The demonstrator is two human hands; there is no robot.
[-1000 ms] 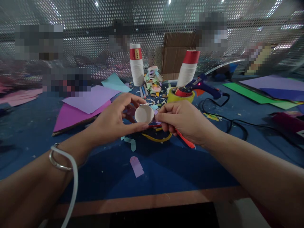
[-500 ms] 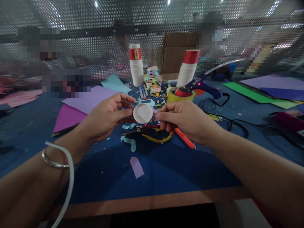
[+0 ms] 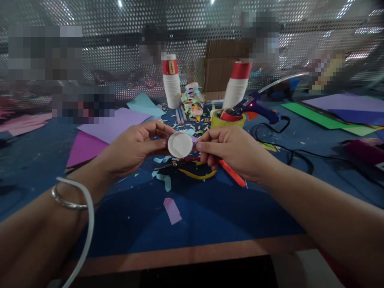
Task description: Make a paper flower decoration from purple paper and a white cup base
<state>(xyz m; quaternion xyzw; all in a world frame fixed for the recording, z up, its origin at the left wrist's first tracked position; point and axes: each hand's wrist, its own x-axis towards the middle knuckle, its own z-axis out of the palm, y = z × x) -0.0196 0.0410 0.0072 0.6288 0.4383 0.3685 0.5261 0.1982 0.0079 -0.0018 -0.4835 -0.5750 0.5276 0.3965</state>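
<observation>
Between my hands is a white paper cup [image 3: 180, 144], its round white end facing me. My left hand [image 3: 142, 146] grips it from the left side, with the thumb at its edge. A small purple paper strip [image 3: 194, 140] shows at the cup's right side, and my right hand [image 3: 225, 148] pinches it between thumb and fingers. Below the cup lie scissors with yellow and red handles [image 3: 198, 175], partly hidden by my right fingers. An orange-red cutter [image 3: 232, 173] lies under my right hand. Nearer me rests a purple paper piece [image 3: 173, 211].
Two cup stacks [image 3: 172, 86] [image 3: 237, 86] stand behind, beside a paper-decorated cup [image 3: 192, 98]. A blue glue gun [image 3: 259, 107] rests by a yellow tape roll [image 3: 228, 120], its cable [image 3: 294, 154] trailing right. Coloured sheets [image 3: 115, 124] lie left; a perforated metal screen [image 3: 186, 24] stands behind.
The cup has tilted slightly, so its round end faces me more fully. Both hands keep nearly the same place and hold.
</observation>
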